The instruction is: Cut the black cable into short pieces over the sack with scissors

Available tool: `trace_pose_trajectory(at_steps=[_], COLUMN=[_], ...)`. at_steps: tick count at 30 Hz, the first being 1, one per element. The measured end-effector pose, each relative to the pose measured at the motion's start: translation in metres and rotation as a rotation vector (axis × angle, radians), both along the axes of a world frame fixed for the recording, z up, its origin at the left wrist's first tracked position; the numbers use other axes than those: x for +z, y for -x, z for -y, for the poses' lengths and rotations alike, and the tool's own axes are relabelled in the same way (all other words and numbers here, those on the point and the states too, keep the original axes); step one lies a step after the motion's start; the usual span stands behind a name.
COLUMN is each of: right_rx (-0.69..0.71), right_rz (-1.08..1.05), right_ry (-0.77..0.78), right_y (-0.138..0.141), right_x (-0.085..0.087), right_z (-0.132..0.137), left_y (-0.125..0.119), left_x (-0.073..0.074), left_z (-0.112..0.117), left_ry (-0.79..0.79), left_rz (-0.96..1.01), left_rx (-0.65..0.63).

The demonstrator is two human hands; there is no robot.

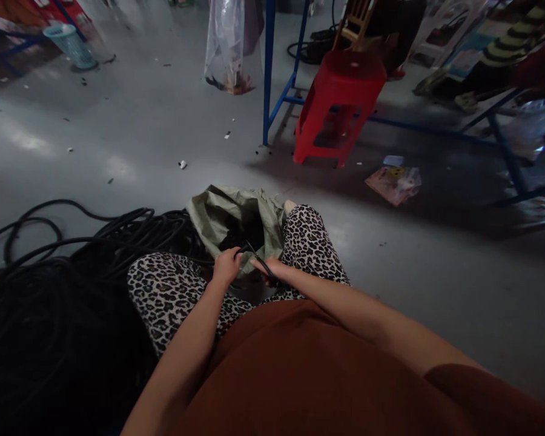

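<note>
Nearest is the wearer's brown top (295, 369), and from either side of it the bare forearms slope inward to meet low in front of the body. The patterned trousers (168, 284) show the knees spread wide, which seems to leave room for the pale green sack (273, 233). Its open mouth sits between the legs, just under the hands, probably so that the knees steady it and small pieces can drop in; dark material lies inside.

The left hand (227, 265) reaches forward with its fingers pinching a black tube (241, 249), its end poking out over the sack. The right hand (271, 270) comes across from the other side, fingers wrapped round the handles of scissors (260, 258), whose blades slant up toward that end; whether they touch it, I cannot tell. Black coils (131, 233) are heaped by the left leg, presumably to keep lengths within easy reach.

Farther off, on the grey floor (140, 127), a red stool (345, 69) stands beside a blue frame (267, 72).
</note>
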State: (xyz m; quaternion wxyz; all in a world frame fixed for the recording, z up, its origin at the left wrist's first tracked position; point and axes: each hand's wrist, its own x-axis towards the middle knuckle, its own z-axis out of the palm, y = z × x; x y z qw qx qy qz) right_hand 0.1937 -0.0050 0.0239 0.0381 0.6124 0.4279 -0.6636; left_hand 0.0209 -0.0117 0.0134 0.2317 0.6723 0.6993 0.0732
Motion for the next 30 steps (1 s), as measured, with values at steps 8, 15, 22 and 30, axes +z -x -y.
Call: trace_pose_trajectory(at_steps=[8, 15, 22, 30], right_rx=[0.094, 0.139, 0.157, 0.199], right_rz=[-0.010, 0.005, 0.042, 0.054], right_ry=[0.006, -0.038, -0.061, -0.053], right_y=[0.000, 0.000, 0.001, 0.000], right_x=[0.005, 0.002, 0.009, 0.005], right_z=[0.000, 0.000, -0.001, -0.002], left_y=[0.000, -0.003, -0.002, -0.004], left_x=[0.000, 0.002, -0.002, 0.001], left_z=[-0.001, 0.000, 0.002, 0.003], left_ry=[0.004, 0.027, 0.046, 0.054], left_rz=[0.020, 0.014, 0.032, 0.034], left_rx=[0.004, -0.028, -0.051, -0.118])
